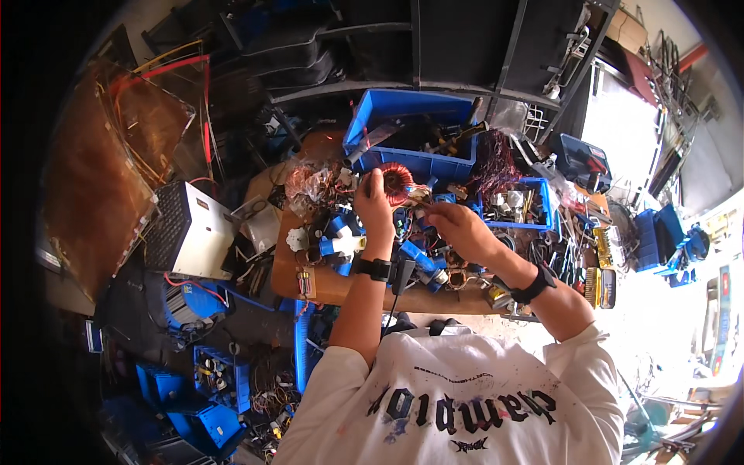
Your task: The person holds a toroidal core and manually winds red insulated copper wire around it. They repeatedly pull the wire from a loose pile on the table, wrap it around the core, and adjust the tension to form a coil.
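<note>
My left hand (374, 205) is closed on a ring-shaped coil (403, 177) wound with reddish copper wire, held up above the cluttered workbench. Just right of the coil, my right hand (463, 229) has its thumb and forefinger pinched together. What sits between those fingertips is too small to name; pale wire ends (419, 195) show close by. Under and between both hands lie blue and white plastic parts (341, 242) and a blue cylindrical piece (418, 256).
A large blue bin (411, 161) stands behind the coil. To its right are a dark wire bundle (496, 167), a smaller blue tray (554, 209) and scattered tools (562, 256). Copper wire in clear plastic (306, 182) lies left. Beyond the bench stands a white metal box (201, 236).
</note>
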{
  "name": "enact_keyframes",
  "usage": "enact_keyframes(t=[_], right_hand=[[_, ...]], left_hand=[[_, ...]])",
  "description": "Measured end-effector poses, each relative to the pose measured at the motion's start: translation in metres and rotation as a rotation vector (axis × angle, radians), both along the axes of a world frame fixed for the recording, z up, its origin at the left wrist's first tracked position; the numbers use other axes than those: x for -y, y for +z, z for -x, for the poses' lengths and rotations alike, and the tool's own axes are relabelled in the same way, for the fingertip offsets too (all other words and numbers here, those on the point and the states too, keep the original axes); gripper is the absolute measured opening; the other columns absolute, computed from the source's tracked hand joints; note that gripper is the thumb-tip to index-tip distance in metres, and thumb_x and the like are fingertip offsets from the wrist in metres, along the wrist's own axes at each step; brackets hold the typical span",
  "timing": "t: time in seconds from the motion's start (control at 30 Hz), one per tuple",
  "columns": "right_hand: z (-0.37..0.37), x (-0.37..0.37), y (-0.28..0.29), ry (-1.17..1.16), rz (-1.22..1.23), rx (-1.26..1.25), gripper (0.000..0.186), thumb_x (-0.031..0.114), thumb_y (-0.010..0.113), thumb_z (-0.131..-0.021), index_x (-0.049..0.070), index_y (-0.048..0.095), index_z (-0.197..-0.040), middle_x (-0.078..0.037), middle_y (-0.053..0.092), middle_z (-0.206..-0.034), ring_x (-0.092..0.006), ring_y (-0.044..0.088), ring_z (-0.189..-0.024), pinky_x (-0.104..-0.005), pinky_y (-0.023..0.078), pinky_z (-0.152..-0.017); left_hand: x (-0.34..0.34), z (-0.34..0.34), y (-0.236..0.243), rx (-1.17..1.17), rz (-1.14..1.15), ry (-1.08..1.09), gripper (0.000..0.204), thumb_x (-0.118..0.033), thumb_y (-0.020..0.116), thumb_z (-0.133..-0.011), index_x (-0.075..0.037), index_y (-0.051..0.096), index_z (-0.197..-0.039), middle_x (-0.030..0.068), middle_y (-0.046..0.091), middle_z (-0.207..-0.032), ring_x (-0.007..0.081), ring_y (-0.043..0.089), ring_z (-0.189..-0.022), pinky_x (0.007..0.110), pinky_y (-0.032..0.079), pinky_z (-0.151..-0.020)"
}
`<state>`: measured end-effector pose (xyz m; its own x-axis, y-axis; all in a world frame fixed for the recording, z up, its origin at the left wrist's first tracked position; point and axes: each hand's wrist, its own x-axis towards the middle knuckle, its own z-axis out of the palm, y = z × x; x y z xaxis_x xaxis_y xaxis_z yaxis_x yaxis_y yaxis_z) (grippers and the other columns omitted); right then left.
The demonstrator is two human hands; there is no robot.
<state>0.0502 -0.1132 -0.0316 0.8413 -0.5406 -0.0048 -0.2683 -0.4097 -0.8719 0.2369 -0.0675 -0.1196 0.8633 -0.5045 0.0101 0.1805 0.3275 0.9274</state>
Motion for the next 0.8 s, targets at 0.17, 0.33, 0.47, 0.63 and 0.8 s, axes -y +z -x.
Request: enact_keyframes(t=[0.17, 0.33, 0.47, 0.63, 0.8], right_hand=[[0.011, -0.014, -0.004, 0.115, 0.177, 0.054, 0.021, 0.018, 0.052, -0.095, 0.0, 0.059, -0.102, -0.015, 0.062, -0.075, -0.0271, 0.061, -0.067, -0.0363, 0.047, -0.064], [0.003, -0.016, -0.022, 0.13, -0.288, -0.075, 0.017, 0.018, 0.051, -0.099, 0.003, 0.057, -0.095, 0.0, 0.053, -0.066, -0.0074, 0.051, -0.06, -0.026, 0.042, -0.055], [-0.011, -0.024, -0.015, 0.1, -0.429, -0.075, 0.016, 0.02, 0.052, -0.099, 0.003, 0.055, -0.101, 0.0, 0.054, -0.066, -0.0075, 0.051, -0.056, -0.0243, 0.042, -0.051], [-0.029, -0.02, -0.004, 0.05, -0.49, -0.039, 0.023, 0.02, 0.054, -0.098, -0.001, 0.055, -0.107, -0.003, 0.059, -0.071, -0.0101, 0.059, -0.06, -0.0245, 0.046, -0.053], [-0.07, -0.001, -0.009, -0.022, -0.649, -0.006, 0.022, 0.017, 0.057, -0.094, -0.001, 0.06, -0.105, -0.003, 0.059, -0.07, -0.0113, 0.061, -0.056, -0.026, 0.05, -0.049]], left_hand=[[-0.015, -0.014, 0.017, -0.208, 0.051, 0.0, 0.032, -0.028, 0.06, -0.095, 0.003, 0.065, -0.094, 0.0065, 0.067, -0.085, 0.0127, 0.062, -0.073, 0.028, 0.053, -0.068], [-0.016, -0.018, -0.011, 0.174, -0.015, 0.005, 0.033, -0.028, 0.069, -0.09, 0.003, 0.066, -0.1, 0.0078, 0.067, -0.09, 0.0128, 0.06, -0.079, 0.028, 0.049, -0.075], [-0.019, -0.025, -0.008, 0.176, -0.003, -0.011, 0.037, -0.028, 0.07, -0.088, 0.005, 0.064, -0.102, 0.0107, 0.068, -0.092, 0.0162, 0.061, -0.081, 0.031, 0.05, -0.077], [-0.02, -0.023, 0.004, 0.417, -0.09, 0.096, 0.037, -0.029, 0.071, -0.088, 0.004, 0.064, -0.103, 0.0143, 0.068, -0.093, 0.0213, 0.064, -0.083, 0.033, 0.051, -0.078], [-0.027, -0.009, 0.022, 0.477, -0.151, 0.06, 0.037, -0.027, 0.07, -0.087, 0.004, 0.062, -0.107, 0.0146, 0.067, -0.097, 0.0228, 0.065, -0.088, 0.035, 0.05, -0.082]])
